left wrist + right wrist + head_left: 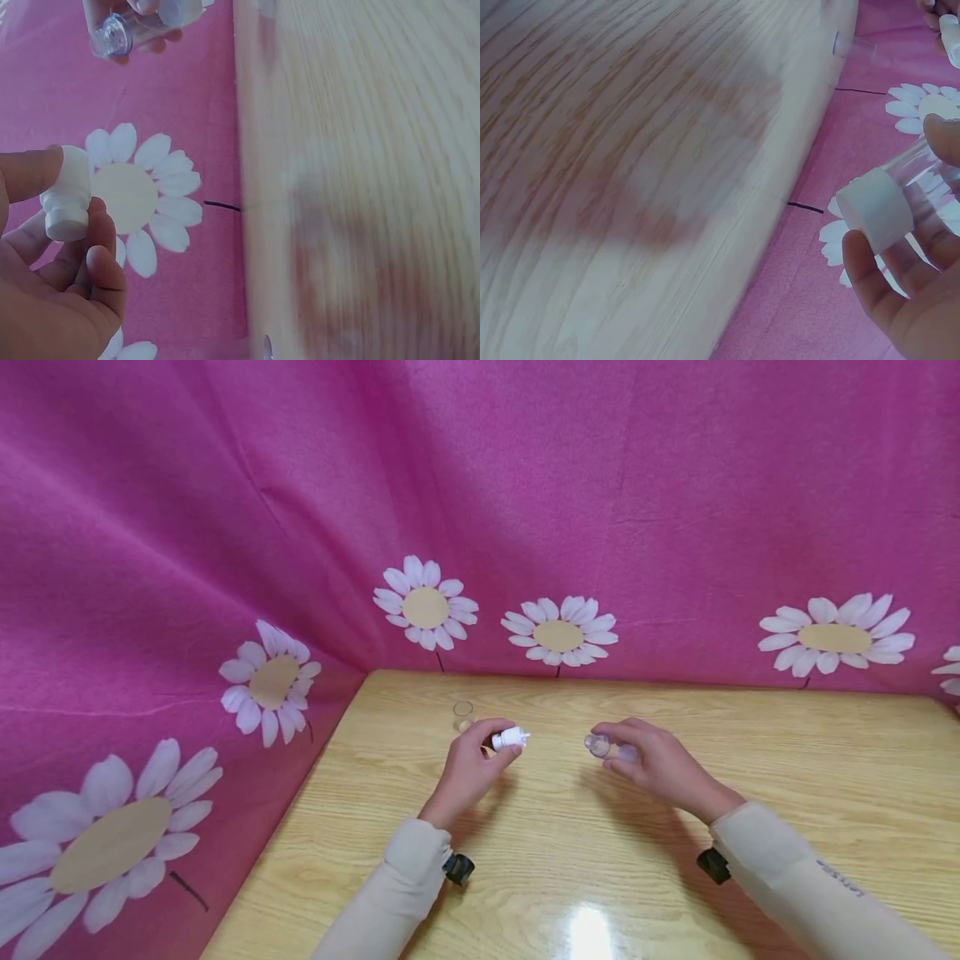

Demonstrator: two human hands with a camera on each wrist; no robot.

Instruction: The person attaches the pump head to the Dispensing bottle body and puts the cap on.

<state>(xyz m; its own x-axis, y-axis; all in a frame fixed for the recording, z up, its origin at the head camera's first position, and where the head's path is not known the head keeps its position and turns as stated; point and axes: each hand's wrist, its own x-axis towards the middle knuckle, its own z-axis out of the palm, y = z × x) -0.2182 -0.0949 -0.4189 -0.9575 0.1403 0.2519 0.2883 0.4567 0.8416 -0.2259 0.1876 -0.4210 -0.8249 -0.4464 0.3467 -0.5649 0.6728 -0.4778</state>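
One bottle (600, 745), white fitting (510, 738) apart

Holding a white nozzle (510, 738) in the left hand (468, 768), a clear bottle (597, 745) in the right hand (664, 765), above the table (555, 835).

A light wood-grain table (840, 760) has a bright patch of reflected light (589, 935) on its surface. A pink cloth (525, 468), creased in places, hangs behind it and along its left side, printed with large daisies (558, 636): white petals, pale yellow centres, thin dark stems.
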